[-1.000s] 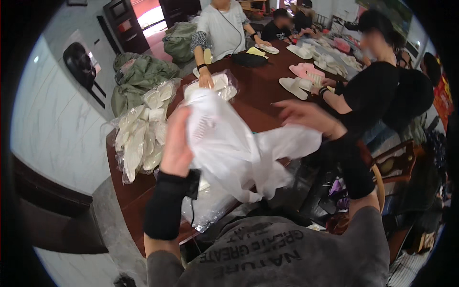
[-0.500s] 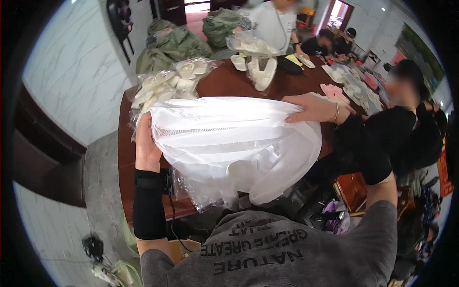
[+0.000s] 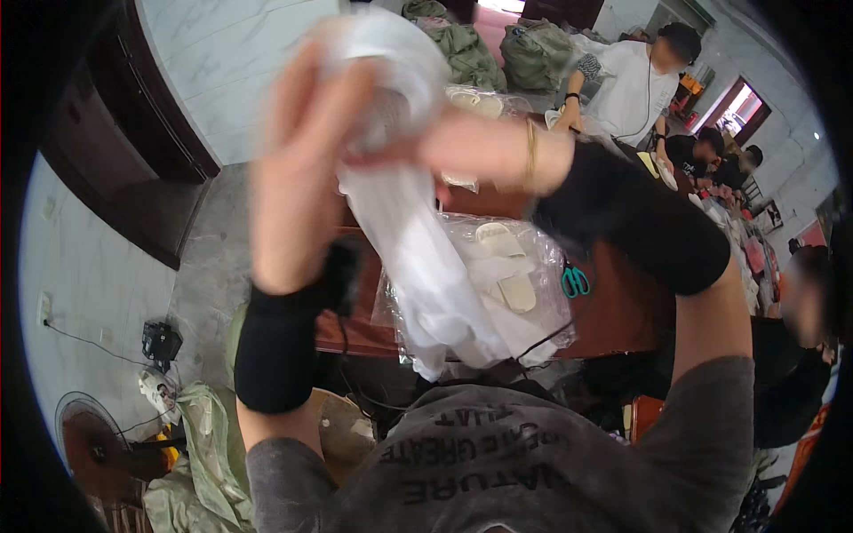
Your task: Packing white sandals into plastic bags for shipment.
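Observation:
A thin white cloth (image 3: 413, 258), partly mesh in the earlier view, is gathered into a thick bunch high over the near side of the table. My left hand (image 3: 293, 169) grips the bunch from the left, smeared by motion. From the right, my right hand (image 3: 462, 147) closes on the same cloth below the loop; its fingertips are mostly hidden. The cloth's lower end hangs down toward my chest, over a clear plastic bag (image 3: 555, 258). Cream slippers (image 3: 518, 293) lie on or in that bag. Teal-handled scissors (image 3: 575, 282) rest just right of it.
The dark red-brown table (image 3: 622, 311) spreads before me, with more bagged slippers (image 3: 480, 104) farther back. A person in a white shirt (image 3: 622, 93) works across it; others sit at the right. Green sacks (image 3: 538, 53) stand behind. A fan (image 3: 93, 449) is at lower left.
The cloth was spread wide between my hands; now it is bunched and lifted up and left. My right hand has come in close to my left. The slippers and scissors have come into sight.

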The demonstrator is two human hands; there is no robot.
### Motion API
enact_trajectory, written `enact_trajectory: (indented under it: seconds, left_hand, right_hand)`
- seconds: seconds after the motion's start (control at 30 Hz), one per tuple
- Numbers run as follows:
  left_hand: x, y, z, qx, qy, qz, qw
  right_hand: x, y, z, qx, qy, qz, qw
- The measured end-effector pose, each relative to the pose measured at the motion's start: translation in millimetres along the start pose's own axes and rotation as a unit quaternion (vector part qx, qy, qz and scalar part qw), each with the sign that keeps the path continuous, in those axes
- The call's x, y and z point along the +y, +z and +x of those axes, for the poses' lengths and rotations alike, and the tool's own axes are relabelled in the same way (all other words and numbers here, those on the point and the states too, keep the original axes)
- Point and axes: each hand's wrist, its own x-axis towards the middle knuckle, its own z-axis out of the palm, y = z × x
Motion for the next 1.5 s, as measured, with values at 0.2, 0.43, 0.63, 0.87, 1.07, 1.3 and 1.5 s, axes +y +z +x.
enact_trajectory:
  seconds: [0.2, 0.43, 0.63, 0.87, 1.07, 1.3, 1.5]
  left_hand:
    - [-62, -70, -136, -0.096, -0.282, 0.012, 0.955]
    - [-66, -64, -181, 0.008, -0.310, 0.255, 0.916]
    - [21, -309, -272, -0.215, -0.320, 0.045, 0.922]
    - [0, -125, -164, -0.417, -0.274, -0.216, 0.839]
    - [37, 84, -130, -0.478, -0.143, -0.394, 0.772]
    - [40, 67, -99, -0.488, -0.090, -0.482, 0.722]
    - [49, 89, -111, -0.554, -0.079, -0.454, 0.693]
  right_hand:
    - [10, -45, -10, 0.007, -0.225, 0.217, 0.950]
    - [67, -12, -95, -0.063, -0.259, 0.338, 0.902]
    - [105, 14, -212, -0.080, -0.290, 0.452, 0.839]
    - [103, 26, -323, -0.078, -0.380, 0.525, 0.757]
    - [93, -12, -337, -0.194, -0.488, 0.506, 0.685]
    - [137, 27, -317, -0.069, -0.447, 0.556, 0.698]
    - [100, -50, -407, 0.262, -0.562, 0.516, 0.591]
